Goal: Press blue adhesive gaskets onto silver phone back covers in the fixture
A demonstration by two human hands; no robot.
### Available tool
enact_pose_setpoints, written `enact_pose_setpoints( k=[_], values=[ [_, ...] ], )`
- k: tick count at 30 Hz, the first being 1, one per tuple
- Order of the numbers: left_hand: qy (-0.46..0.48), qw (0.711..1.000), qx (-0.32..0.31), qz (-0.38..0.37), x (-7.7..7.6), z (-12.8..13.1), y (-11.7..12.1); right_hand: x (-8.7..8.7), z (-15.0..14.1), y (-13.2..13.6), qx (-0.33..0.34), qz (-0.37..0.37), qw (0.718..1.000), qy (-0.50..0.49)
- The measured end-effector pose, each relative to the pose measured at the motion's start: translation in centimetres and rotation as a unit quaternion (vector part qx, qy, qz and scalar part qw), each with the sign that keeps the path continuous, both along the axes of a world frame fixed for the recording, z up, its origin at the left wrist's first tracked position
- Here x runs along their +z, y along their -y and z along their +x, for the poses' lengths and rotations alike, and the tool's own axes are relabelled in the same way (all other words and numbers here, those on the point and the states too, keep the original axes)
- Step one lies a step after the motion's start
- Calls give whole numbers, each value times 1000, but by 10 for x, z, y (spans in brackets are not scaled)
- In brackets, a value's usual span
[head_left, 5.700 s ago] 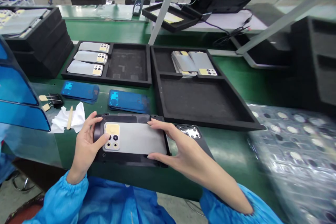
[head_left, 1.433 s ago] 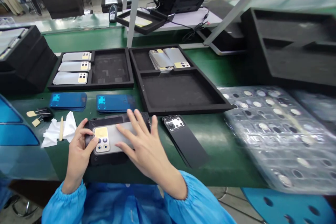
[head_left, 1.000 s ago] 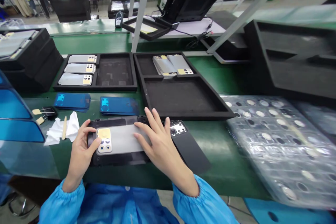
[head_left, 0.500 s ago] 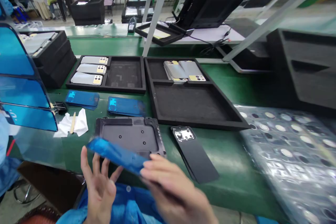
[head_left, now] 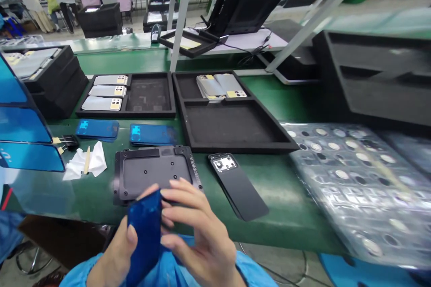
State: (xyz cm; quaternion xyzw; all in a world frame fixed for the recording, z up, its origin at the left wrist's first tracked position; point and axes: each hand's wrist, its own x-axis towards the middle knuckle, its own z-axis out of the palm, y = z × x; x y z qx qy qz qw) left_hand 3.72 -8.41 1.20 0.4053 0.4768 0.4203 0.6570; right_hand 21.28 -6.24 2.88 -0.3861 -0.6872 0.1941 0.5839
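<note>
A glossy blue phone panel (head_left: 145, 228) stands nearly upright in front of me, close to the table's front edge. My left hand (head_left: 116, 251) grips its left side, the thumb lying on the face and fingers behind it. Along the right edge, my right hand (head_left: 198, 228) has its fingertips and thumb against the panel, fingers partly spread. Just beyond lies a dark grey fixture (head_left: 151, 170) with a shallow recess, its front partly covered by my hands. To the right, dark phone back covers (head_left: 239, 188) with a camera cutout lie stacked at a slant.
Blue panels (head_left: 97, 129) and more blue panels (head_left: 153, 134) lie behind the fixture. A white tissue (head_left: 97, 160) carries a wooden stick (head_left: 87, 160). Black trays (head_left: 151, 94) hold silver phone covers (head_left: 106, 91). Clear plastic sheets (head_left: 363, 188) with round pieces cover the right side.
The blue panel has swung from slanting sideways to nearly upright and come closer to me. My left hand, open before, has taken hold of it. My right hand has shifted along its edge.
</note>
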Motion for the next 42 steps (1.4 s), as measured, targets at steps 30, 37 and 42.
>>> enact_pose_setpoints(
  k=[30, 37, 42],
  values=[
    [167, 973, 109, -114, 54, -5, -33, -13, -3, 6, 117, -272, 952, -72],
    [293, 935, 87, -182, 47, 1, -39, -13, -28, 11, 191, -371, 900, -127],
    [273, 932, 185, -152, 52, -22, -64, -18, -27, 21, 237, -454, 855, -77]
  ],
)
